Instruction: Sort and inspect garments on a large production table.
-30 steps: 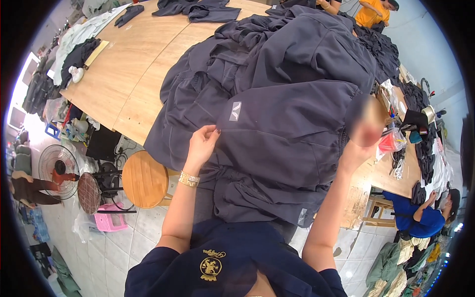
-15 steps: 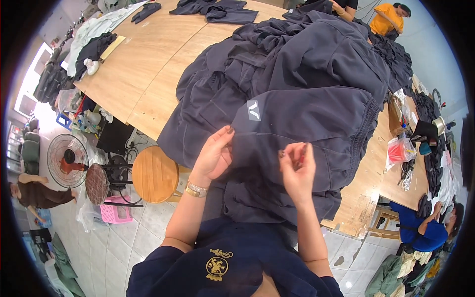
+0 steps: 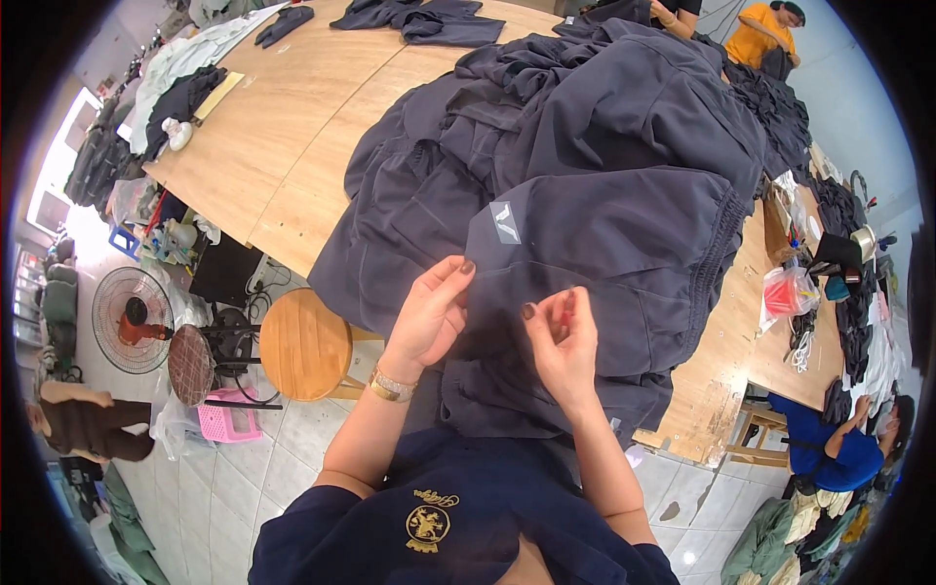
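A dark grey pair of shorts [image 3: 624, 234] with an elastic waistband and a pale patch [image 3: 505, 222] lies on top of a heap of similar garments [image 3: 634, 97] in front of me. My left hand [image 3: 429, 317] is closed in a pinch at its left edge, near the patch. To the right, my right hand [image 3: 564, 346] hovers over the fabric with thumb and fingers drawn together. A small red thing [image 3: 567, 317] shows between those fingers; its shape is mostly hidden.
The heap covers much of a wooden table [image 3: 302, 127]. At left stand a round wooden stool [image 3: 305, 343], a fan [image 3: 133, 320] and a pink plastic stool [image 3: 230, 414]. Other people work around the table, one in orange [image 3: 762, 37] and one in blue [image 3: 829, 453].
My right hand has moved left and slightly down, closer to my left hand. The left hand has shifted a little right, and the patched edge of the shorts has tilted with it.
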A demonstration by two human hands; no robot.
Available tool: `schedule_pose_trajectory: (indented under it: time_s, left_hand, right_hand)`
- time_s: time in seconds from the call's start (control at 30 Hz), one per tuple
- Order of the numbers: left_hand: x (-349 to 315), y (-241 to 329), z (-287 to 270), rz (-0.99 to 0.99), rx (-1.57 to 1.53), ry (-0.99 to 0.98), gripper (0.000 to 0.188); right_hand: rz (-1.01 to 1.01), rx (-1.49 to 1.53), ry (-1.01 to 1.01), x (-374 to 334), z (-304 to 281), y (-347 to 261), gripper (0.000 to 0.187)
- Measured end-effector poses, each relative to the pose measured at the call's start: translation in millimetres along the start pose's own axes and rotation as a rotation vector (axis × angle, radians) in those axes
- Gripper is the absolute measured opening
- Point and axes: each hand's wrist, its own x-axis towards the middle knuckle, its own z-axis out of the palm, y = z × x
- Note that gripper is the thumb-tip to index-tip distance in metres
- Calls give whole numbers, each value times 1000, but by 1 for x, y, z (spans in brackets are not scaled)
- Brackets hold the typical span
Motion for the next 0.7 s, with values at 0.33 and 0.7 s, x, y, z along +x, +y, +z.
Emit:
schedule_pose_trajectory:
  time_s: [0.33,0.7]
  left_hand:
    - [-15,-19,26,-86,246,42,9]
    - [-12,-37,15,-7,187,-95,8]
  right_hand:
    - [68,-34,77,-14,-2,3,23]
    - [174,206,196,-10,-23,14,9]
